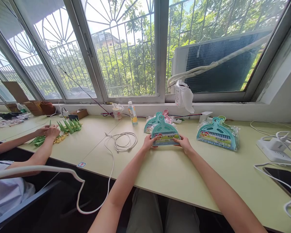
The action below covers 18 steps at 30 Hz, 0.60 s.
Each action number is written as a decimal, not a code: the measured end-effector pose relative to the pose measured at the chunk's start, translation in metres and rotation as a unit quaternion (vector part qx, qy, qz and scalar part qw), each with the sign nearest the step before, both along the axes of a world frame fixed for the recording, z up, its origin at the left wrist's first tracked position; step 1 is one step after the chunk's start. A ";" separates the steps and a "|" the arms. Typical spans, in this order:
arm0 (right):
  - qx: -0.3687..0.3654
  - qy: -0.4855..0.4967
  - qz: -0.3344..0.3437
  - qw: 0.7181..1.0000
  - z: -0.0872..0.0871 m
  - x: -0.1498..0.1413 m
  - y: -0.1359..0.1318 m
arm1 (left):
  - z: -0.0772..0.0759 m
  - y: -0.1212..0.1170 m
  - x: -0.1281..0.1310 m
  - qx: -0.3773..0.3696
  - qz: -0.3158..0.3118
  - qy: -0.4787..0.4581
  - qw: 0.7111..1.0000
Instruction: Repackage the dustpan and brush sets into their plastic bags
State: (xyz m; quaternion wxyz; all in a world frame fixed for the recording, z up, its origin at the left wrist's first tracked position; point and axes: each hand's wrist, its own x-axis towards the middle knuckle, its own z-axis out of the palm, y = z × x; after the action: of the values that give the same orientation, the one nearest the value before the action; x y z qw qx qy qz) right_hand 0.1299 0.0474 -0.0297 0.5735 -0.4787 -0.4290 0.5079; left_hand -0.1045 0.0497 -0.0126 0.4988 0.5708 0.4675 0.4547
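Between my two hands is a teal mini dustpan and brush set [165, 131] with a printed label across its front. My left hand [149, 142] grips its lower left corner, and my right hand [184, 143] grips the lower right one. Behind it lie more wrapped sets, a teal one [151, 122] and a pink one whose handle [166, 113] sticks up. To the right of my right hand lies a stack of wrapped dustpan sets [217, 134], teal on top with a green handle behind.
A coiled white cable [122, 142] and a drink bottle [133, 113] are left of my hands. On the right are a power strip [275, 150] and a phone [285, 179]. At far left, a co-worker's hands [50, 132] handle green pieces [70, 126].
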 end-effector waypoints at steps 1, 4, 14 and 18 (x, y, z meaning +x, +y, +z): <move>-0.002 0.006 0.004 1.000 0.000 0.000 0.000 | 0.000 0.000 0.000 0.005 0.001 -0.002 1.000; -0.005 0.020 0.017 1.000 -0.002 0.000 0.000 | 0.000 0.001 0.000 0.016 0.003 -0.006 1.000; 0.012 0.024 -0.003 1.000 -0.005 -0.003 0.003 | -0.002 0.004 -0.001 0.035 0.005 -0.006 0.999; 0.023 0.025 -0.021 0.999 -0.005 -0.003 0.004 | -0.002 0.005 0.000 0.061 0.004 0.002 0.998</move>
State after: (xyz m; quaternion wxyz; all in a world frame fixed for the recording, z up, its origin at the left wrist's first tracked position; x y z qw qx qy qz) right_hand 0.1266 0.0517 -0.0344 0.6055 -0.4617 -0.4155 0.4975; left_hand -0.1048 0.0543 -0.0145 0.4602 0.5994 0.4422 0.4831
